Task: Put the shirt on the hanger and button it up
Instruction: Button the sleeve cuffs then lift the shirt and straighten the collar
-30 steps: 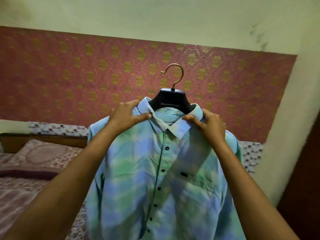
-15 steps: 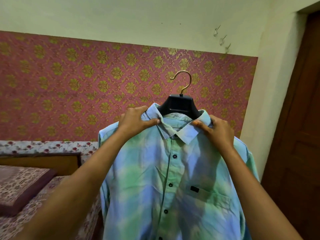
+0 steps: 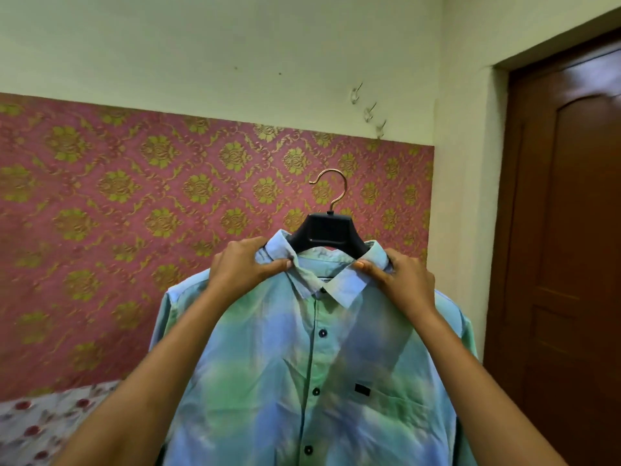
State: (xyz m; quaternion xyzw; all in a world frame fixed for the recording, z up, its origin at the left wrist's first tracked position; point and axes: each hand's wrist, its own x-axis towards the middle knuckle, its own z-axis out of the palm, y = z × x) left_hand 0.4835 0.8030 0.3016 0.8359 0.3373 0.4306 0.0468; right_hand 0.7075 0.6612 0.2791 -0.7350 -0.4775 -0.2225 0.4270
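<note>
Blue-green shirt (image 3: 312, 364) hung on black hanger (image 3: 324, 230), buttoned down the front, held up before pink-and-gold wallpaper (image 3: 134, 213). Left hand (image 3: 243, 267) pinching left collar side, right hand (image 3: 400, 280) pinching right collar side, fingers curled round cloth. Gold hook (image 3: 331, 188) free above. Wall hooks (image 3: 369, 111) up right; brown door (image 3: 568, 247) at right edge; floral bedding (image 3: 37, 422) bottom left corner, behind the forearm.
</note>
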